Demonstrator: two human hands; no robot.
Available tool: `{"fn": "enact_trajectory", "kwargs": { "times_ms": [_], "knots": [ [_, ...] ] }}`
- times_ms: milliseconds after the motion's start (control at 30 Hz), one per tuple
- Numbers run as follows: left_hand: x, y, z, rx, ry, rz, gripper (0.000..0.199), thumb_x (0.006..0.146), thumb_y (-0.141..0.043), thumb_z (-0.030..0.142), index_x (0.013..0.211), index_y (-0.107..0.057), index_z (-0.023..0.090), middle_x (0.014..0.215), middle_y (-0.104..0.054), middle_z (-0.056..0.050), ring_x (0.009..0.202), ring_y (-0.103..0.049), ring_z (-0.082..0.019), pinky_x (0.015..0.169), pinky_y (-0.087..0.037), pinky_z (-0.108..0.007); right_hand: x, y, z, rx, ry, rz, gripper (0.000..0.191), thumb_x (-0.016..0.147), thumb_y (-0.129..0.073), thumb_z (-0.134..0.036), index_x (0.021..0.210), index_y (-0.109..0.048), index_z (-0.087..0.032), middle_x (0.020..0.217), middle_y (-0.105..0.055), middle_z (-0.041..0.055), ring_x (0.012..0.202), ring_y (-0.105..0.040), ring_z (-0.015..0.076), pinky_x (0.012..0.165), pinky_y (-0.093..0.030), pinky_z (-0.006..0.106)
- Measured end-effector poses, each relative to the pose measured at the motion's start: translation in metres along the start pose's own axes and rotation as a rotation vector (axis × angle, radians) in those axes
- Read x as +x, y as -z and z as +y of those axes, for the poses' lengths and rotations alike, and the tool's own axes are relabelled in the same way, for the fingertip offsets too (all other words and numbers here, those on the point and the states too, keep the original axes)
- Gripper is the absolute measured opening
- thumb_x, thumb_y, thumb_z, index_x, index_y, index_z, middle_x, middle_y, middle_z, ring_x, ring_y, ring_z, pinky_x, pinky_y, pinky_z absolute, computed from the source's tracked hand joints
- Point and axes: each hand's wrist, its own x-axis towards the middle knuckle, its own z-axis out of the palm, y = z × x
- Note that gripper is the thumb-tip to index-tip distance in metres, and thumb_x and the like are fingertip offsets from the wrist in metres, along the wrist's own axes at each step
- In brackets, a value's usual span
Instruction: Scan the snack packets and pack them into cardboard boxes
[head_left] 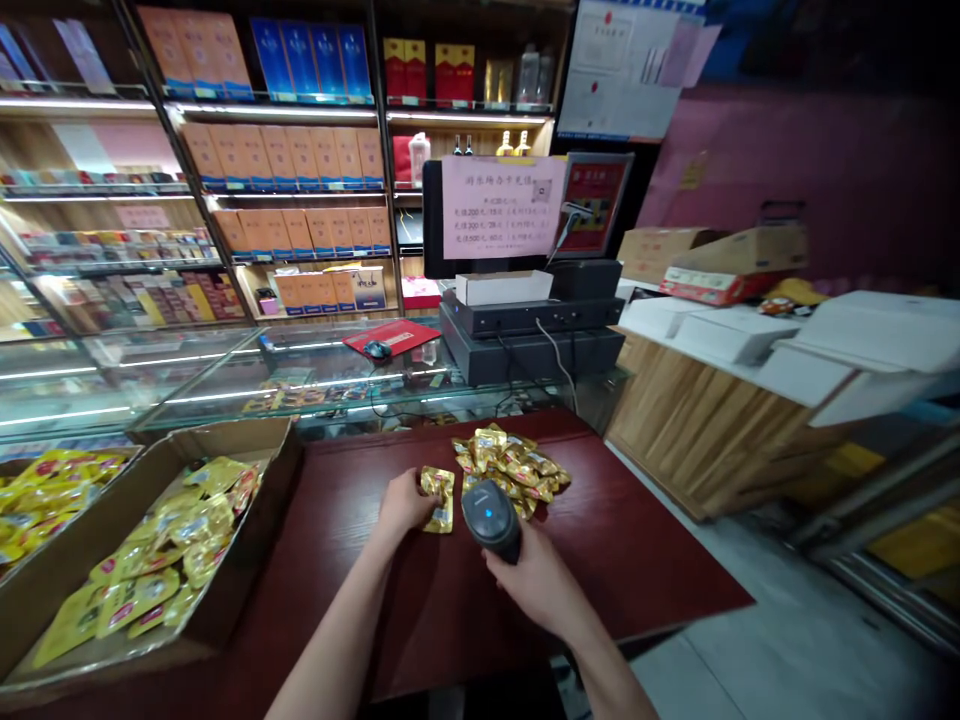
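Note:
My right hand [541, 575] is wrapped round the handle of a dark barcode scanner [491, 515] with a small blue light on its head. My left hand [405, 503] grips a small gold foil packet [441, 505] by its left side, on the dark red table [360, 480]. The scanner's head is just right of this packet, apart from it. Directly behind the scanner lies a heap of similar gold packets [517, 462], partly hidden by it. An open cardboard box [289, 455] of yellow-gold packets [202, 525] stands left of my left hand.
Yellow packets [52, 490] fill another box at far left. Behind the table stand a glass counter [315, 390], a mouse [377, 349] on a red mat, and a monitor [433, 220] above dark equipment. White boxes [731, 335] top a wooden cabinet [675, 430] on the right.

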Motion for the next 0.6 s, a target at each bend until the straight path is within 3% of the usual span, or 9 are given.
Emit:
{"fn": "enact_trajectory", "kwargs": {
  "times_ms": [133, 233, 367, 467, 600],
  "knots": [
    [-0.001, -0.002, -0.001, -0.259, -0.002, -0.078, 0.014, 0.064, -0.08, 0.024, 0.074, -0.075, 0.016, 0.071, -0.074, -0.005, 0.07, -0.068, -0.02, 0.06, -0.042, -0.023, -0.002, -0.002, -0.001, -0.029, -0.001, -0.019, 0.032, 0.075, -0.061, -0.022, 0.105, -0.069, -0.015, 0.097, -0.078, 0.012, 0.092, -0.073, 0.0292, 0.083, -0.054, 0.037],
    [-0.002, -0.005, -0.003, -0.587, 0.02, -0.091, 0.02, 0.059, -0.084, 0.025, 0.075, -0.076, 0.014, 0.061, -0.069, 0.0, 0.057, -0.061, -0.014, 0.055, -0.041, -0.021, -0.003, -0.005, -0.001, -0.005, 0.015, -0.046, 0.034, 0.076, -0.061, -0.021, 0.109, -0.068, -0.015, 0.103, -0.078, 0.0123, 0.099, -0.072, 0.0294, 0.088, -0.053, 0.038],
    [-0.003, -0.01, -0.004, -0.91, 0.093, -0.114, 0.034, 0.056, -0.088, 0.031, 0.083, -0.078, 0.013, 0.069, -0.074, -0.003, 0.059, -0.064, -0.015, 0.058, -0.048, -0.024, -0.006, -0.012, 0.001, 0.03, 0.021, -0.091, 0.037, 0.076, -0.061, -0.018, 0.112, -0.067, -0.017, 0.106, -0.077, 0.0106, 0.1, -0.072, 0.0275, 0.089, -0.052, 0.036],
    [-0.004, -0.009, -0.004, -1.006, 0.139, -0.145, 0.04, 0.052, -0.092, 0.032, 0.084, -0.079, 0.012, 0.076, -0.077, -0.007, 0.063, -0.068, -0.017, 0.062, -0.052, -0.027, -0.01, -0.015, 0.001, 0.025, 0.015, -0.145, 0.036, 0.077, -0.06, -0.017, 0.112, -0.067, -0.017, 0.099, -0.078, 0.0089, 0.091, -0.073, 0.0262, 0.082, -0.053, 0.034],
    [-0.006, -0.006, 0.0, -1.021, 0.164, -0.134, 0.035, 0.051, -0.094, 0.028, 0.078, -0.078, 0.012, 0.072, -0.076, -0.006, 0.058, -0.067, -0.015, 0.06, -0.052, -0.025, -0.013, -0.017, 0.0, 0.014, -0.005, -0.19, 0.032, 0.078, -0.057, -0.016, 0.108, -0.067, -0.017, 0.081, -0.076, 0.0048, 0.066, -0.071, 0.0204, 0.068, -0.052, 0.029]
  ]
}}
